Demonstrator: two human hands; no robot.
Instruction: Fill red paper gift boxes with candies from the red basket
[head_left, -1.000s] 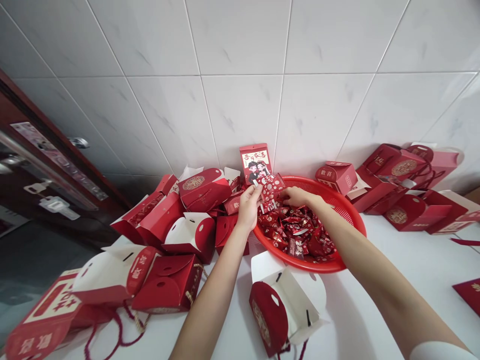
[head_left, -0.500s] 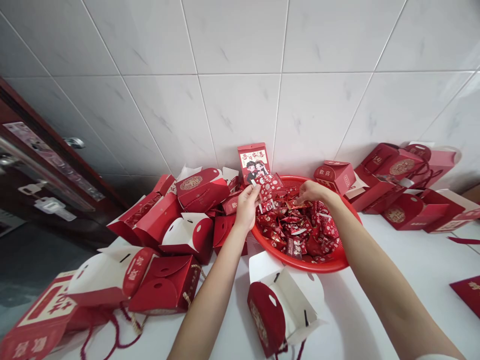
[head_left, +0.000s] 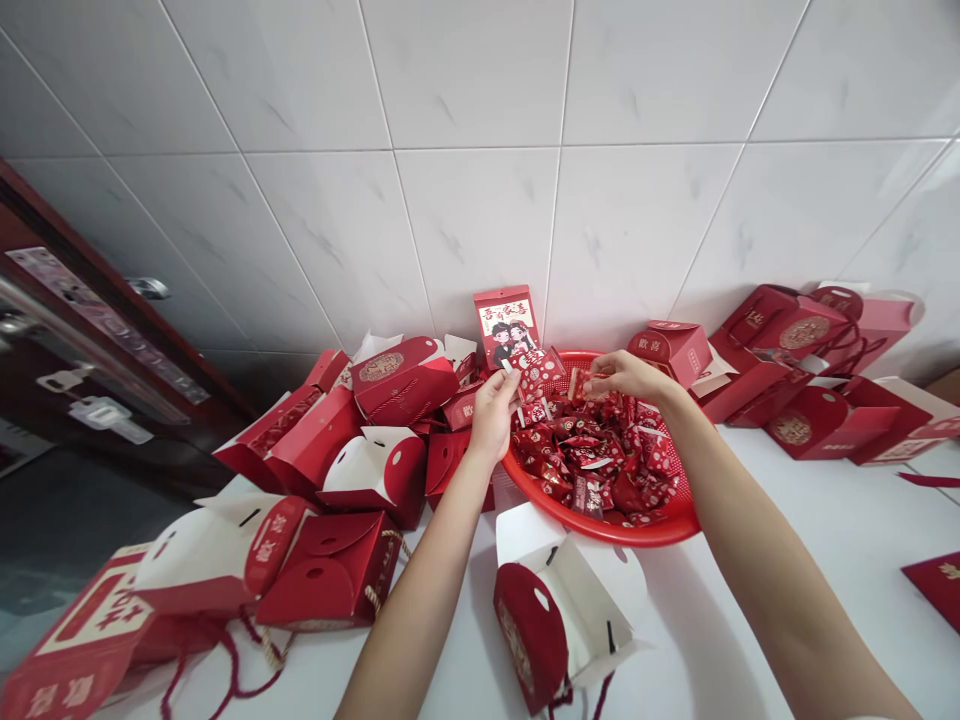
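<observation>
My left hand is closed on red wrapped candies with a white pattern, held over the left rim of a red plastic basket. Over the back of that basket, my right hand pinches a small red wrapped candy between thumb and fingers. Many more wrapped candies fill the basket below both hands. In front of it stands an open red gift box with a white inside, its flaps spread apart; nothing shows within.
Several red gift boxes crowd the left, some with rope handles. More boxes stand at the right by the tiled wall. A box with a cartoon couple leans behind the basket. Keys hang from a door at far left.
My right hand has risen slightly out of the candy pile, and a small candy now shows at its fingertips. The left hand stays in place with its candies.
</observation>
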